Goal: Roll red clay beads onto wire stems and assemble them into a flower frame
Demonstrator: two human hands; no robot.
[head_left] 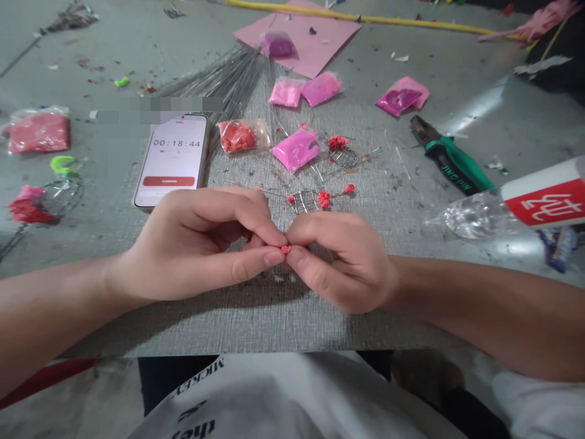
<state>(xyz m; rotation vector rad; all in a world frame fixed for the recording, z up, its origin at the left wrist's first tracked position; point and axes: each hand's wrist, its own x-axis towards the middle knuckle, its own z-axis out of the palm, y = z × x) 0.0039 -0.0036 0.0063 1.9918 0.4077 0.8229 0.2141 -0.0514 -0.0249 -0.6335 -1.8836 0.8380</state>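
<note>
Grey and textured, the worktop [256, 332] carries scattered scraps, with a yellow strip [388, 20] running along its far side and a pink sheet [331, 39] just this side of it. A fan of thin wires [228, 79] reaches from that sheet towards a phone [171, 164] showing 00:18:44. Near the front edge, the left hand [205, 238] and right hand [342, 259] meet; the grip of each is closed, thumb and forefinger pinching a small red piece [286, 249] between them. Just beyond the hands lies a wire frame [305, 201] with red blobs [324, 199] on it. Farther back are a bright pink packet [297, 149] and a packet of red material [238, 136]. Green-and-black pliers [452, 158] and a clear bottle [475, 213] lie to the right.
</note>
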